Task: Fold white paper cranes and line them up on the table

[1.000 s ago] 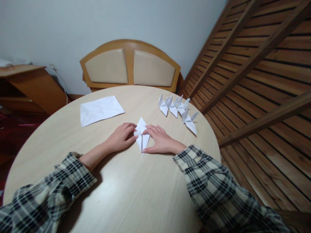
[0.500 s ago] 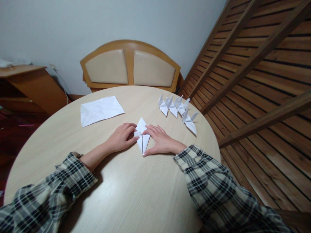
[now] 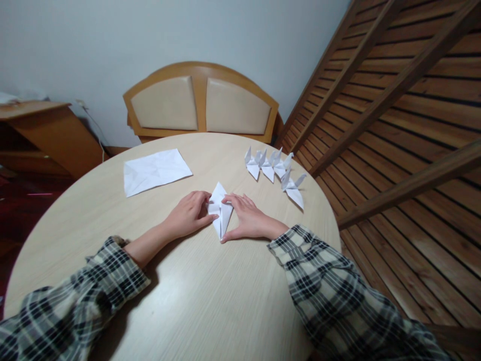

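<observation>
A white folded paper [image 3: 226, 214], diamond-shaped with a slit down its lower half, lies flat on the table between my hands. My left hand [image 3: 190, 214] is closed at its left corner, with thumb and curled fingers on a small flap there; the fingertips are partly hidden. My right hand [image 3: 248, 218] holds the paper from the right, its thumb at the bottom tip and its index finger on the upper right side. Several white origami cranes [image 3: 293, 190] stand at the right rear of the table.
A creased white paper sheet [image 3: 158, 172] lies at the left rear of the round wooden table [image 3: 180, 311]. Behind the table is a padded wooden headboard [image 3: 202, 105]. A slatted wooden partition [image 3: 394, 125] rises at right, and a wooden desk [image 3: 48, 130] stands at left.
My left fingers have shifted slightly at the paper's left flap, the thumb moving a little inward. My right index finger has moved slightly right; its thumb stays at the bottom tip.
</observation>
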Tool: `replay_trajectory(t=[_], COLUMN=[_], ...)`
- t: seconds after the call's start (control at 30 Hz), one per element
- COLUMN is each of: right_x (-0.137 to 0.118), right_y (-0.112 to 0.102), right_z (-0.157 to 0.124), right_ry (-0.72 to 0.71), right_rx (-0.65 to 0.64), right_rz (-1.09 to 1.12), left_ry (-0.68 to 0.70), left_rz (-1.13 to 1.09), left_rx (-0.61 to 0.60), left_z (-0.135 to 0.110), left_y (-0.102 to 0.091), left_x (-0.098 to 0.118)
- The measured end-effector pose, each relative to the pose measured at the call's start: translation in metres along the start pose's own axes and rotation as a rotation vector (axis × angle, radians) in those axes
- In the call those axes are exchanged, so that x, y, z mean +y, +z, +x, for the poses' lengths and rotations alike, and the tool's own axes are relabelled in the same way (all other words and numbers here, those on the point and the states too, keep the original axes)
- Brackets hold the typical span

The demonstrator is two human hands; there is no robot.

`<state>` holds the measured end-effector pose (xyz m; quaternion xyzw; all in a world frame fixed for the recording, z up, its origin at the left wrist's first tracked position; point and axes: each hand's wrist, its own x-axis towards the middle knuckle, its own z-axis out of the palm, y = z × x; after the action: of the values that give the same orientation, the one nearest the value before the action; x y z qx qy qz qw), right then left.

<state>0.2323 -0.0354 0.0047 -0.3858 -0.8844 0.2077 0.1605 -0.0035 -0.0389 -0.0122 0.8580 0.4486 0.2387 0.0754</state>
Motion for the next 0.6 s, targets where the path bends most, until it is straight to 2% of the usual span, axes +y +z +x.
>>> replay_trajectory(t=[0.2,0.37,0.6], right_x=[0.0010,0.0020,0.0014], right_y=[0.0013,0.0037,0.0008], right_z=[-0.0003,-0.0004,-0.0005], right_ry=[-0.011,-0.002,-0.012], right_rx=[0.016,0.050,0.025], right_rz=[0.007,0.019,-0.009], left_ry=[0.018,0.028,0.024], left_rz=[-0.048,0.000,0.045], left_rx=[0.032,-0.011,-0.042], left_z=[-0.0009,-0.0001,0.0003], left_y=[-0.0010,-0.0030,-0.0028], left_x=[0.0030,0.0051,0.0040])
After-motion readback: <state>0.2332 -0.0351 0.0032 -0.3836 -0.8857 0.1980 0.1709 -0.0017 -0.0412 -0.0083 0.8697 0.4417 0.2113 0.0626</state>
